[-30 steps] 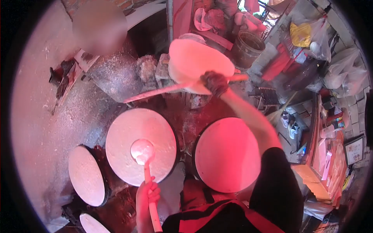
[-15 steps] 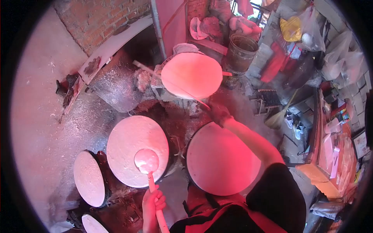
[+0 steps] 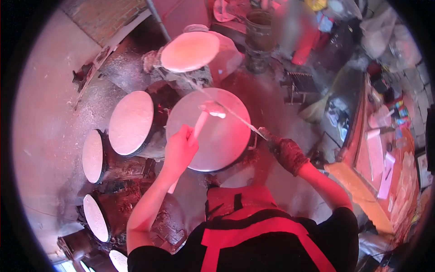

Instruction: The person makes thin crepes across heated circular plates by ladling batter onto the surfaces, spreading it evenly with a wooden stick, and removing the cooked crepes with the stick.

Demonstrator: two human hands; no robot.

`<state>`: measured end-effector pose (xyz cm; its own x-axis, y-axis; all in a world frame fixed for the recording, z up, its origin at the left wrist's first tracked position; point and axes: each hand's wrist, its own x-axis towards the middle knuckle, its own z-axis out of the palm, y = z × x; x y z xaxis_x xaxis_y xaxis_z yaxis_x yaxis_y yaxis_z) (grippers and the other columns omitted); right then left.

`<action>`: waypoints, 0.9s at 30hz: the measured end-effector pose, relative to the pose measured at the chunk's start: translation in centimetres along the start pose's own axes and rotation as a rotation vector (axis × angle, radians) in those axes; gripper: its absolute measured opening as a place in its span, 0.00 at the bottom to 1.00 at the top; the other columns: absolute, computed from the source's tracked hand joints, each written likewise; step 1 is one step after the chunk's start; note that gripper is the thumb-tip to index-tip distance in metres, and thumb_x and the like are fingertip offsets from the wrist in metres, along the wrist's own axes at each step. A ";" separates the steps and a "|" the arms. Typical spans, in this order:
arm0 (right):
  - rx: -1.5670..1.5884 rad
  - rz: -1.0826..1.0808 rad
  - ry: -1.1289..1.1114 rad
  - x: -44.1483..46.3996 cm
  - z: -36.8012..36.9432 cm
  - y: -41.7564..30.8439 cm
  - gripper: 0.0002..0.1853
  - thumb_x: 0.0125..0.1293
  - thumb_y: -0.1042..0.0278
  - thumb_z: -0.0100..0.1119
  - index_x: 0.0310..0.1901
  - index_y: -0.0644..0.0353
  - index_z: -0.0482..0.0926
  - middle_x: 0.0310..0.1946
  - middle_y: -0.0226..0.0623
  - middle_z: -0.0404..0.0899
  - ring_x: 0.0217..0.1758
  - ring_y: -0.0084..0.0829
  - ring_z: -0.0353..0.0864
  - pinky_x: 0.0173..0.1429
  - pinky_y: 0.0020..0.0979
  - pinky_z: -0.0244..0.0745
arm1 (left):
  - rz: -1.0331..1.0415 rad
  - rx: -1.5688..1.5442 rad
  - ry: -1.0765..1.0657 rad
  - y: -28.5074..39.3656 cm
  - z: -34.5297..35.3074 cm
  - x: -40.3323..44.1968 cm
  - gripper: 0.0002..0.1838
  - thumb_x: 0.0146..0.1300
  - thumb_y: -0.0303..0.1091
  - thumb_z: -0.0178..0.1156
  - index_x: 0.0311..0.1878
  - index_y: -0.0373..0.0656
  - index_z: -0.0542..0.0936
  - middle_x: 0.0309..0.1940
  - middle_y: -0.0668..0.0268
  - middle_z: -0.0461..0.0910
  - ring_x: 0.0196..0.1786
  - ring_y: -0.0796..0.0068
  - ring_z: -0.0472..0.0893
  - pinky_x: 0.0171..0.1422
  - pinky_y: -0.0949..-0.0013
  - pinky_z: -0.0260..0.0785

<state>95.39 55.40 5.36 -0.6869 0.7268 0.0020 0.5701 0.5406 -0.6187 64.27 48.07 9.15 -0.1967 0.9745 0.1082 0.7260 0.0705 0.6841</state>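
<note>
My left hand [image 3: 180,147] is closed around the pale handle of a ladle [image 3: 211,109]. The ladle's bowl is tilted over a round griddle [image 3: 199,147], with white batter showing at its lip. My right hand [image 3: 286,152], in a dark glove, grips a long thin stick [image 3: 231,111]. That stick slants across above the griddle, its far end pointing up-left toward a pale round flatbread [image 3: 190,51] on a stand. Whether the stick's tip touches the flatbread I cannot tell.
Left of the griddle stand several more round stoves with white tops, such as one white disc [image 3: 131,122] and a smaller one [image 3: 93,156]. A metal drum [image 3: 260,34] is at the back. On the right are a small rack [image 3: 302,86] and a cluttered table [image 3: 362,213].
The view has shifted, with the griddles higher and further left. My left hand and ladle have moved from the left disc to the bare griddle. The stick has drawn back from the flatbread.
</note>
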 end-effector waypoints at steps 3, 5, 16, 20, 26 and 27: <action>0.539 0.302 -0.004 -4.5 5.5 6.5 0.28 0.57 0.74 0.49 0.62 0.50 0.63 0.31 0.38 0.77 0.33 0.31 0.77 0.34 0.33 0.70 | -0.117 -0.120 0.032 -1.1 5.9 0.3 0.11 0.50 0.27 0.58 0.38 0.37 0.72 0.20 0.60 0.76 0.23 0.69 0.77 0.27 0.67 0.68; 1.070 0.426 0.079 -7.7 10.4 8.3 0.24 0.58 0.72 0.51 0.58 0.53 0.68 0.32 0.36 0.78 0.35 0.26 0.76 0.35 0.31 0.70 | -0.275 -0.221 0.028 -2.8 10.1 1.0 0.12 0.50 0.27 0.58 0.39 0.37 0.72 0.18 0.63 0.75 0.19 0.75 0.75 0.23 0.71 0.67; 0.275 0.563 0.223 -3.9 17.1 2.7 0.22 0.60 0.59 0.52 0.57 0.51 0.69 0.42 0.47 0.76 0.47 0.46 0.75 0.54 0.41 0.66 | -0.193 -0.002 0.311 -5.3 14.2 7.6 0.14 0.51 0.36 0.62 0.36 0.35 0.79 0.22 0.62 0.78 0.27 0.70 0.78 0.34 0.64 0.69; 0.511 0.434 0.443 3.6 18.2 1.4 0.24 0.62 0.56 0.48 0.60 0.48 0.66 0.51 0.40 0.74 0.52 0.42 0.74 0.63 0.41 0.58 | -0.245 -0.345 0.348 -3.6 9.5 7.2 0.15 0.54 0.39 0.64 0.36 0.36 0.79 0.21 0.68 0.76 0.25 0.79 0.75 0.31 0.73 0.67; 0.619 0.272 0.486 3.4 22.0 4.7 0.23 0.64 0.59 0.48 0.61 0.50 0.66 0.50 0.33 0.75 0.47 0.26 0.74 0.55 0.35 0.62 | -0.273 -0.860 0.202 -4.7 3.8 2.2 0.14 0.65 0.38 0.51 0.44 0.37 0.78 0.25 0.71 0.74 0.28 0.81 0.73 0.36 0.79 0.68; 0.605 0.299 0.580 1.7 22.0 3.7 0.24 0.64 0.58 0.50 0.62 0.50 0.65 0.50 0.34 0.75 0.46 0.26 0.74 0.50 0.31 0.70 | -0.363 -0.897 0.141 -6.4 3.6 0.9 0.15 0.65 0.38 0.49 0.46 0.38 0.77 0.23 0.73 0.72 0.25 0.82 0.72 0.33 0.79 0.67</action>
<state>86.41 49.34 -14.26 -0.1177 0.9905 0.0704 0.2406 0.0972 -0.9658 61.80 49.21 2.29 -0.4281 0.8872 -0.1721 -0.1539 0.1161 0.9812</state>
